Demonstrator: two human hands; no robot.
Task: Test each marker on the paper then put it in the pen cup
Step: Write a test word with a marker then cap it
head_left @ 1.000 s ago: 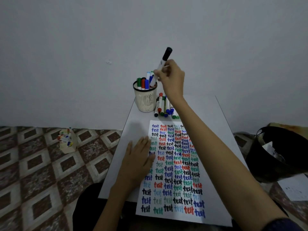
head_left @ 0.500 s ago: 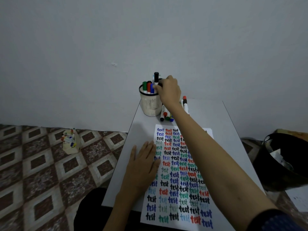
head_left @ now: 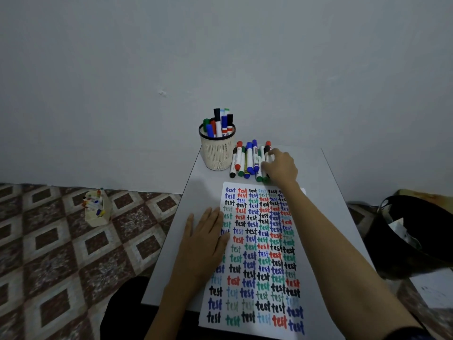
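A white mesh pen cup (head_left: pixel 217 153) stands at the table's far edge, with several markers upright in it. Right of it lies a row of loose markers (head_left: pixel 247 159) with red, blue, green and black caps. My right hand (head_left: pixel 280 166) is on the right end of that row, its fingers and thumb curled round a red-capped marker (head_left: pixel 268 145); most of that marker is hidden under the hand. My left hand (head_left: pixel 204 244) lies flat on the left edge of the paper (head_left: pixel 255 256), which is covered with rows of the word "test" in several colours.
The small grey table (head_left: pixel 326 192) stands against a bare wall. On the tiled floor to the left is a small holder with coloured pens (head_left: pixel 96 209). A black bin (head_left: pixel 414 231) with paper in it sits on the floor to the right.
My right hand dropped the black-capped marker into the pen cup, then moved right and down onto the row of loose markers. My left hand stayed flat on the paper.
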